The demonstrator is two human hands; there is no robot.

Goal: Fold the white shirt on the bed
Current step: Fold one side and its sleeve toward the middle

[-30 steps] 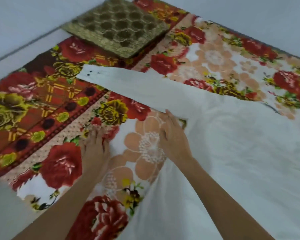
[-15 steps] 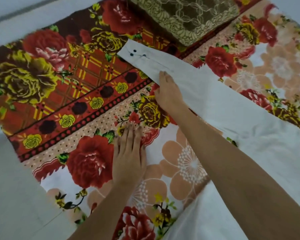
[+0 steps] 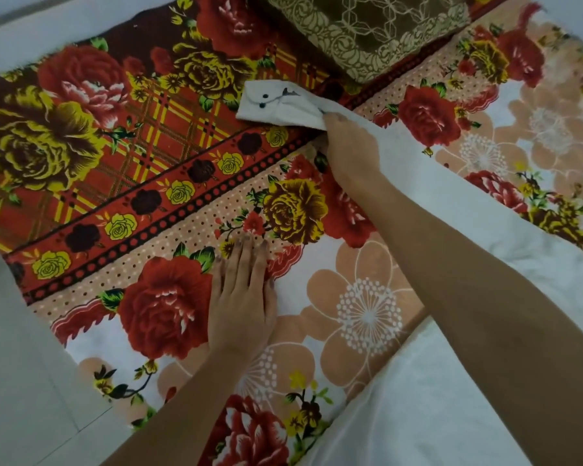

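Note:
The white shirt (image 3: 485,381) lies spread on the floral bedsheet (image 3: 81,146), its body at the lower right. One long sleeve (image 3: 418,169) stretches up to the left, ending in a cuff (image 3: 276,105) with dark buttons. My right hand (image 3: 350,149) rests on the sleeve just behind the cuff, fingers curled at the sleeve's lower edge and bunching the cloth there. My left hand (image 3: 243,294) lies flat, palm down, fingers together, on the bare sheet left of the shirt, holding nothing.
An olive-and-gold patterned pillow (image 3: 367,31) lies at the top, just beyond the cuff. The sheet's left edge meets a pale floor (image 3: 17,364) at the left and lower left. A light wall (image 3: 48,21) runs along the top left.
My right hand slid up the sleeve from the shoulder area to just behind the cuff, which now looks bunched. My left hand stayed flat on the sheet. The camera came closer.

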